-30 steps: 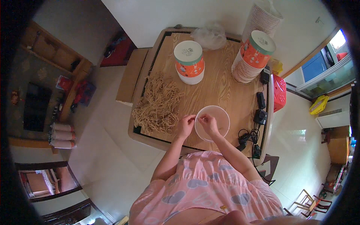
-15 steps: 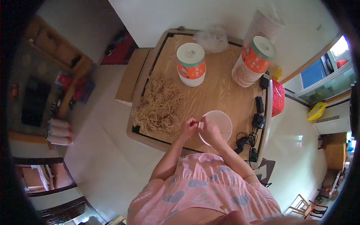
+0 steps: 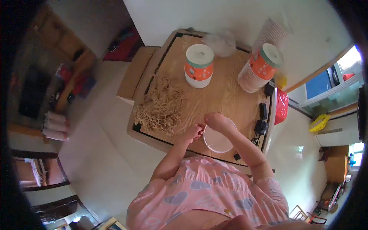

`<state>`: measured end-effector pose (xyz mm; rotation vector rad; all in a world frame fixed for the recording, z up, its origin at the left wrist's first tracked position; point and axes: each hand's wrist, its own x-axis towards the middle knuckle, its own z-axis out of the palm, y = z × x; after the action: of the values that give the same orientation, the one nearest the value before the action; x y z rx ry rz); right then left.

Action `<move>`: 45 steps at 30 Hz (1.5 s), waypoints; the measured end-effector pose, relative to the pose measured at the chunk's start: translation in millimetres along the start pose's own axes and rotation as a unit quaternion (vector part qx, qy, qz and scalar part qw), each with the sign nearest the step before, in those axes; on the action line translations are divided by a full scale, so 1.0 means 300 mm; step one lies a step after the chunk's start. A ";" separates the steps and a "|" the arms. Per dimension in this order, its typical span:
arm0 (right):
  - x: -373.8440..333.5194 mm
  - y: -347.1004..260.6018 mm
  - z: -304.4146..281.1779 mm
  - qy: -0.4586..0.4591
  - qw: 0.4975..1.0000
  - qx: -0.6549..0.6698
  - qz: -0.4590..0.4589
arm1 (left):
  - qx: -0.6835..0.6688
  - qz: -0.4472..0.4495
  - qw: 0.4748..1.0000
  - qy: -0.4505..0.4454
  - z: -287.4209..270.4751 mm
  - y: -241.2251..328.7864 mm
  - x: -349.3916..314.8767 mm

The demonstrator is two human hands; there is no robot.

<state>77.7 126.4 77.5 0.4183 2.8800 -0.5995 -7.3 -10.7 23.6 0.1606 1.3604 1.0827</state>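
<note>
Hanging over the near tub [image 3: 219, 142], the right hand [image 3: 217, 122] could bump and tip it onto the left hand [image 3: 194, 132]; whether either grip holds anything, I cannot tell.

Beneath the grip [image 3: 201, 128] stands a wood-grain table [image 3: 230, 92], a white wall [image 3: 165, 19] rising beyond. Pale glossy floor [image 3: 99, 122] spreads to its left and right. Far right of the grip, daylight glares through a window [image 3: 349, 61]; on the near right stands a wooden chair [image 3: 298, 213].
</note>
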 end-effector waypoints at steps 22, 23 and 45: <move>-0.076 0.099 0.141 -0.058 0.905 0.378 0.186 | -0.095 0.179 0.979 0.028 0.068 -0.120 0.099; -0.080 0.113 0.169 -0.029 0.903 0.389 0.181 | -0.105 0.175 0.978 0.037 0.078 -0.113 0.091; -0.074 0.082 0.142 0.068 0.900 0.336 0.270 | 0.113 0.264 0.946 0.150 0.105 -0.135 0.088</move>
<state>110.6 125.1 34.8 1.3346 2.3901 -1.4683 35.9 0.8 -12.8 0.5743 1.7737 1.4329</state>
